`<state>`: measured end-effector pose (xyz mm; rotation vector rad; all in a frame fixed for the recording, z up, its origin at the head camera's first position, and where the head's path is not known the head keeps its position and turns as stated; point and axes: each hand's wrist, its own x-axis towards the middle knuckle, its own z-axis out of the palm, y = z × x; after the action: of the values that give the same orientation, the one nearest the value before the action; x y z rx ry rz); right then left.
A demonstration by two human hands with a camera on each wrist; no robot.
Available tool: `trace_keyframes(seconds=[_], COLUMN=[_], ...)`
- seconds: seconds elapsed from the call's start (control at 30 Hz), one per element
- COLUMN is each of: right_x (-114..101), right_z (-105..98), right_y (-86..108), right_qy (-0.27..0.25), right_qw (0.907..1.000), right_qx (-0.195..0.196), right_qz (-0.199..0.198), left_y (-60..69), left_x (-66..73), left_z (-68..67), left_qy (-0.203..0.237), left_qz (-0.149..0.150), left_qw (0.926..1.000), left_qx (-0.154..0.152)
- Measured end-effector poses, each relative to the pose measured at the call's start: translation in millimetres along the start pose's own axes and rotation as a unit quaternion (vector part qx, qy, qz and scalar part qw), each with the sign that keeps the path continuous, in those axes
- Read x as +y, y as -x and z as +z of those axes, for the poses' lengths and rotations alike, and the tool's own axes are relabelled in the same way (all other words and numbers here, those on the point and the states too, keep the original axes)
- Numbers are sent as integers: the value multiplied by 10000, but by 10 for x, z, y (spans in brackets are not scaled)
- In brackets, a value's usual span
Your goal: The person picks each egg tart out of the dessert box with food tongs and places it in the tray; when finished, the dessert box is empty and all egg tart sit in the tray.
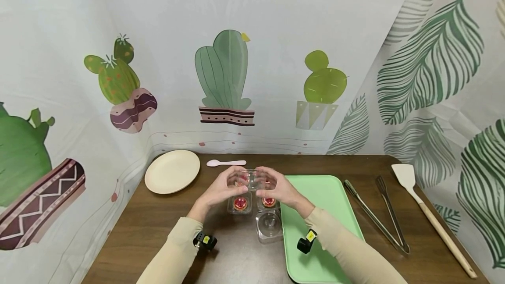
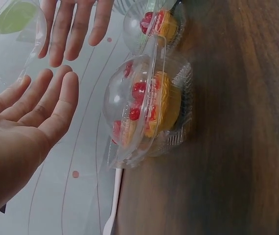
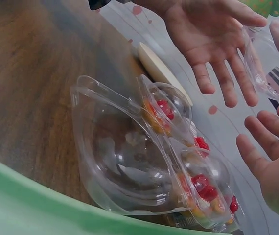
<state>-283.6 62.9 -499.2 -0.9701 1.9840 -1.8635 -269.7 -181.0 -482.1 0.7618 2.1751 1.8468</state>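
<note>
My left hand (image 1: 222, 187) and right hand (image 1: 281, 187) face each other and hold a small clear plastic container (image 1: 251, 179) between them, raised over the table. Thumbs and index fingers grip its sides, while the other fingers stretch out loosely. Below sit several clear clamshell boxes, including a box with a red-topped fruit tart (image 1: 240, 204) on the left and another boxed tart (image 1: 269, 202) on the right. More tarts behind are partly hidden by the hands and the container. Nearest me stands a clear box with no tart in it (image 3: 125, 161).
A light green tray (image 1: 323, 196) lies right of the boxes, under my right forearm. Farther right are metal tongs (image 1: 378, 218) and a white spatula with a wooden handle (image 1: 434, 222). A cream plate (image 1: 172, 172) and a pink spoon (image 1: 226, 163) lie at the back.
</note>
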Motion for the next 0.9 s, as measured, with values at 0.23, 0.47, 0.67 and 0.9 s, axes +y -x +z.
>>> trace_keyframes(seconds=[0.23,0.47,0.67,0.9], right_x=[-43,-145,-253,-298], right_z=[32,71,152,243], right_y=[28,87,163,252], right_qy=[416,1266,2256,3551], right_qw=[9990,9919,9741,9343], right_qx=[119,54,-16,-188], right_qz=[52,-71,-130,-239], left_y=[59,187,329,485], left_x=[56,135,192,277], left_z=[-5,-22,-15,25], left_qy=[-338,-1072,-2173,-3315], left_qz=[9,123,76,147], left_qw=[9994,9937,9757,9428], left_qx=[-117,-289,-276,-314])
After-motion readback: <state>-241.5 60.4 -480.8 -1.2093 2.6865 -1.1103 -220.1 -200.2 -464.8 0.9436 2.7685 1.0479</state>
